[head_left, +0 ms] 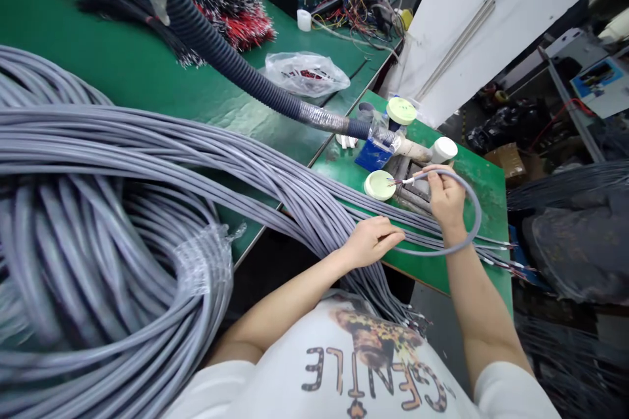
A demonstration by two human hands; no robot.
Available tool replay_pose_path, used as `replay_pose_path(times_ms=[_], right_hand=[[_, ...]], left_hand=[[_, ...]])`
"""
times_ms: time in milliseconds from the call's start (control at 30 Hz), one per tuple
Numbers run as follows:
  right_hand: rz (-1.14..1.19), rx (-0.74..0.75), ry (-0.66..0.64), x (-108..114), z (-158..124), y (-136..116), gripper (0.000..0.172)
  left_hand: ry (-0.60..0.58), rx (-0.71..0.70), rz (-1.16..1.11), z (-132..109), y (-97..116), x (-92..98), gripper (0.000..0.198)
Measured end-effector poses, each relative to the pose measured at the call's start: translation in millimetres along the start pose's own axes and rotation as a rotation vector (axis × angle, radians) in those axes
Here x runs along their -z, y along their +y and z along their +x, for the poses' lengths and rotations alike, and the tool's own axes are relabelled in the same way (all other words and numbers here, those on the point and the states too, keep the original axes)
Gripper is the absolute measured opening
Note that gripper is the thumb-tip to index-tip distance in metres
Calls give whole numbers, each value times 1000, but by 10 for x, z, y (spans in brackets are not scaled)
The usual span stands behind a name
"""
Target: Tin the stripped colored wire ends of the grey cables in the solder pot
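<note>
A grey cable (474, 200) bends in a loop between my hands. Near its end, my right hand (447, 198) pinches it, with the stripped coloured wires (396, 182) pointing left, just above a round pale-yellow tub (379, 185). My left hand (372, 240) is closed around the same cable farther back, resting over a thick bundle of grey cables (309, 213). Other cable ends (508, 265) lie past my right wrist. What sits inside my left fingers is partly hidden.
A corrugated hose (246, 72) crosses above the bench, its nozzle (415, 149) beside a white round container (443, 149) and a blue block (373, 154). Coiled grey cables (98, 262) fill the left. A plastic bag (307, 73) and wire bundles (240, 19) lie on the green table (44, 6).
</note>
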State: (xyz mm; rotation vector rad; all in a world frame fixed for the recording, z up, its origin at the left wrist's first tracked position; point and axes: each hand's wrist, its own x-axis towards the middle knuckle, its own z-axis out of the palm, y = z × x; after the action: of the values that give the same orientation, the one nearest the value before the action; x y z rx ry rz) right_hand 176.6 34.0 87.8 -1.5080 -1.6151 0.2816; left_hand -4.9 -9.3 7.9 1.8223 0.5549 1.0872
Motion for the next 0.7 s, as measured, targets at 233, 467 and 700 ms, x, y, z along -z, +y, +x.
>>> replay_pose_path(times_ms=[233,467,700], right_hand=[[-44,3,-64,-162,158,95,23],[-141,27,-120,-267,243,120,25],[-251,64,-153,-328,267,152,27]], left_hand=[[-3,-22,21,2,-45,6,31],[-9,-28,23,3,-49,10,33],[-24,-18,13,15,-32,27,35]])
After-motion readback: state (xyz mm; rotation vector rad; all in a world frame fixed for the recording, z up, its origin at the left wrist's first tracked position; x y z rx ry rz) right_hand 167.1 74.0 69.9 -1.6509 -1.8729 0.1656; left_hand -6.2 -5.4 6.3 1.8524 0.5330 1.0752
